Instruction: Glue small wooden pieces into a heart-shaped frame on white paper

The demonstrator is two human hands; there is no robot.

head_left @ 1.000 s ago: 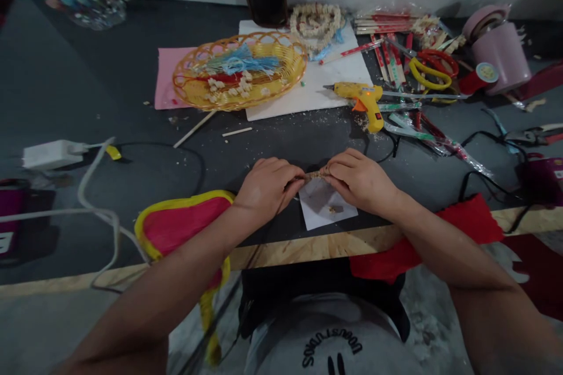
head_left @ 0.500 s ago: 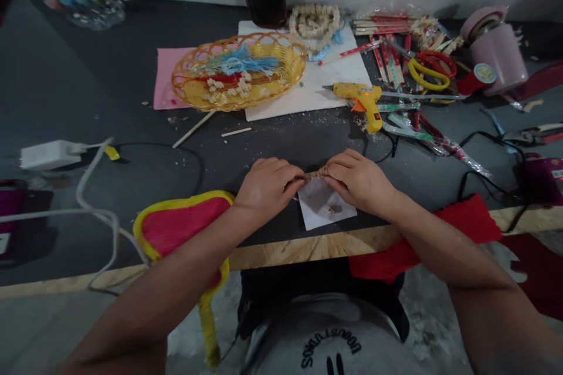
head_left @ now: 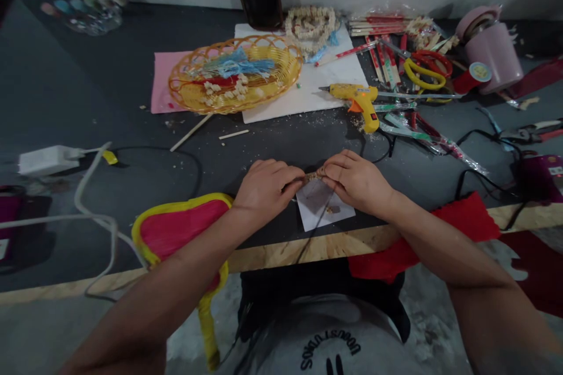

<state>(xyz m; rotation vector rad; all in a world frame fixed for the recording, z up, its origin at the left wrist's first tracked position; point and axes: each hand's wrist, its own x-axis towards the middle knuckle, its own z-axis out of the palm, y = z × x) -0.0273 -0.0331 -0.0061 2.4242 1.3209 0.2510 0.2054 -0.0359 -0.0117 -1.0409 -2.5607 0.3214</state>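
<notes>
Pinched between the fingertips of both my hands is a short, knobbly tan strip (head_left: 313, 176), too small to make out exactly. My left hand (head_left: 267, 187) grips its left end, fingers closed. At the other end, the thumb and fingers of my right hand (head_left: 358, 183) close on it and partly cover it. Just below lies a square of white paper (head_left: 314, 214) with a small tan piece (head_left: 329, 210) on it. A thin dark line (head_left: 307, 241) crosses the paper to the wooden table edge (head_left: 334, 246); whether it is a cord or a shadow I cannot tell.
A yellow glue gun (head_left: 363, 102) lies beyond my right hand. Behind stands a wicker basket (head_left: 176, 91) holding blue tassels. Scissors (head_left: 424, 73), wrapped sticks (head_left: 387, 61) and a pink jar (head_left: 497, 58) crowd the right. White cables (head_left: 81, 187) lie left.
My hands keep their pinch on the strip and have barely moved, with slightly more of it showing. The thin dark line across the paper shows more plainly. The whole view has shifted slightly.
</notes>
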